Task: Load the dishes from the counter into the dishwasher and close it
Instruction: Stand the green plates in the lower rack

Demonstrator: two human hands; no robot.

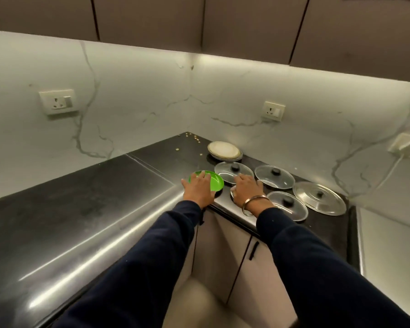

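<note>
Home kitchen corner. Glossy black stone desk (pixel 81 209) wrapping an L-shape, marble-veined backsplash (pixel 140 102) with wall sockets (pixel 58 101), lit from under dark upper cabinets (pixel 152 17). Glass pot lids (pixel 273 177), a steel lid (pixel 320 197) and stacked plates (pixel 224 150) laid out; pale base cabinets (pixel 225 252) below.

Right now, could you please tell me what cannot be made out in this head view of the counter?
- Dishwasher: nowhere in the head view, so its state is unknown.
- Item under the right hand: the hand covers it; only a shiny edge shows.
- Green plate: its near side is hidden by the left hand.
- Stack of plates: too small to count.
- Specks on the counter corner: too small to identify.
</note>
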